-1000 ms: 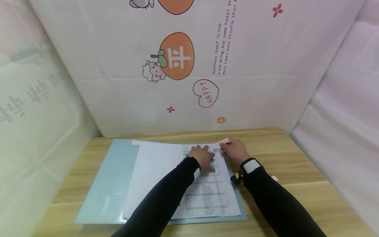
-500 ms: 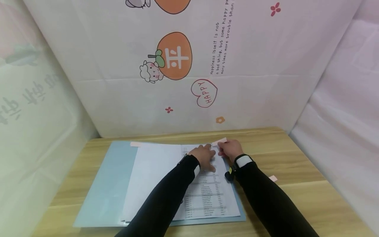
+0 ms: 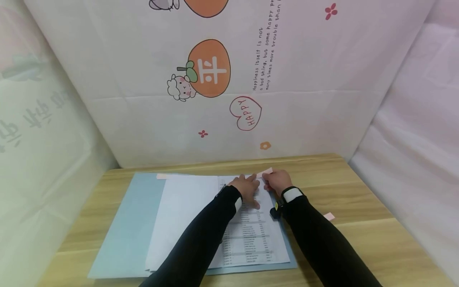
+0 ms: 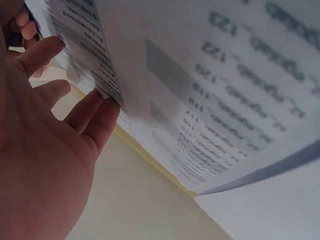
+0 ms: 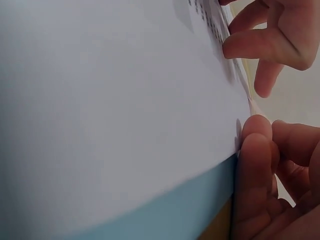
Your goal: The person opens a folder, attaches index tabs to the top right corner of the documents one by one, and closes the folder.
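Note:
A printed sheet (image 3: 252,239) with rows of text lies beside a blank white page (image 3: 186,203), both on a light blue folder (image 3: 123,231). My left hand (image 3: 245,189) rests on the upper part of the printed sheet, fingers spread. At that sheet's top right corner, my right hand (image 3: 279,181) pinches a pale pink paper strip (image 3: 265,172) between thumb and fingers. The strip's outer end sticks out past the page's top edge. In the right wrist view, the curled right fingers (image 5: 256,165) sit right at the page corner and hide most of the strip.
Another pink strip (image 3: 163,176) sticks out at the blank page's top left corner. A small pink piece (image 3: 329,216) lies on the wooden table (image 3: 365,235) by the right sleeve. A printed white cloth (image 3: 297,119) hangs behind the table.
My right hand has moved slightly left with the pink strip, closer to the left hand's fingers. The left hand has stayed on the sheet. The head view has shifted a little.

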The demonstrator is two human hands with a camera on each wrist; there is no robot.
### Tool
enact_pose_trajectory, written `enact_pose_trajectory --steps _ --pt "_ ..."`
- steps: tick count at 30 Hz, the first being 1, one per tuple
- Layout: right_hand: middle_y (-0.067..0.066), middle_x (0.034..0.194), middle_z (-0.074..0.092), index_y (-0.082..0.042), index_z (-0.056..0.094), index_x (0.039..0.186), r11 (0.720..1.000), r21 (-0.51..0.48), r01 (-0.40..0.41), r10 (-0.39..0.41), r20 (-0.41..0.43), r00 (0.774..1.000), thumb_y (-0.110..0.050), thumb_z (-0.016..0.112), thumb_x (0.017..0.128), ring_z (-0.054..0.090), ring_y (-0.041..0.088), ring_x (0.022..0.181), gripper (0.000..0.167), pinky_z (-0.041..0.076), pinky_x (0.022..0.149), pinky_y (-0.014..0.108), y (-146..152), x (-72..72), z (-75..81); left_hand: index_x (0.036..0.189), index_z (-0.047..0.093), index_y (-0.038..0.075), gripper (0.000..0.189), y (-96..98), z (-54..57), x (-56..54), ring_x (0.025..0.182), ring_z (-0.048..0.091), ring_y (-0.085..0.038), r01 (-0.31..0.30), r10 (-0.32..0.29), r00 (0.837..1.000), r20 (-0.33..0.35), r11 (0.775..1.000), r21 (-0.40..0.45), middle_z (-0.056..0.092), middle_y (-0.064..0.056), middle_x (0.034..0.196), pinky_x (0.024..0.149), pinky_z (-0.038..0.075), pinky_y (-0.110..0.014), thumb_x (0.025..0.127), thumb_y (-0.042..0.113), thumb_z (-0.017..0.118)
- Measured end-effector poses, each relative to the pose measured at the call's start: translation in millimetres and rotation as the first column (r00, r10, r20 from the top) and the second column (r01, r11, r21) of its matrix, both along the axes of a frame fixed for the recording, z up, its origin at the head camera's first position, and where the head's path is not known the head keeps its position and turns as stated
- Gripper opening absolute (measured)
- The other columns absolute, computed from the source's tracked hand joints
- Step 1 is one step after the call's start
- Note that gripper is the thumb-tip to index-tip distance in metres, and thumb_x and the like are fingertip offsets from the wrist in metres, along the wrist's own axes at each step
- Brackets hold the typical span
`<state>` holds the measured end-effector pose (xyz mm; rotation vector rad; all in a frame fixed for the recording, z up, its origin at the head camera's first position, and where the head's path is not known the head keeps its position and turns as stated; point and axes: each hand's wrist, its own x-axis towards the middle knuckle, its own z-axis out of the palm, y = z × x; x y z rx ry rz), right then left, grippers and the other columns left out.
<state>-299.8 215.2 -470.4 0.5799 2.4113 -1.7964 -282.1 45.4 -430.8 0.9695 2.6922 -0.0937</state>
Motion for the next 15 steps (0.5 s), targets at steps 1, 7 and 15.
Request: enact_pose_trajectory --steps 1,7,15 --pt "0.011 0.07 0.063 0.006 0.065 0.098 1.0 0.003 0.001 -0.001 0.004 1.0 -0.014 0.064 0.095 0.061 0.017 0.057 0.02 0.05 0.052 0.026 0 0.1 -0.3 0.146 0.047 0.022 0.078 0.1 -0.8 -0.9 0.132 0.038 -0.03 -0.001 0.001 1.0 0.001 1.0 -0.001 0.024 0.0 0.162 0.107 0.035 -0.041 0.083 0.062 0.071" --pt "0.007 0.065 0.06 0.006 0.065 0.091 0.998 0.055 -0.001 0.002 -0.001 1.0 -0.015 0.064 0.094 0.059 0.014 0.053 0.021 0.048 0.049 0.024 -1 0.7 1.1 0.144 0.047 0.029 0.084 4.3 -10.3 -12.5 0.124 0.04 -0.024 -0.038 0.038 0.999 0.03 0.999 -0.002 0.024 0.01 0.162 0.103 0.035 -0.038 0.076 0.068 0.074" --pt "0.008 0.065 0.058 0.007 0.063 0.09 0.987 0.152 -0.059 0.065 -0.034 0.997 -0.016 0.063 0.094 0.059 0.016 0.052 0.024 0.049 0.049 0.027 -4 3.2 7.9 0.146 0.047 0.03 0.09 8.6 -22.2 -23.0 0.12 0.04 -0.023 -0.081 0.08 0.996 0.042 0.997 0.014 0.028 0.014 0.16 0.097 0.039 -0.039 0.071 0.068 0.078"
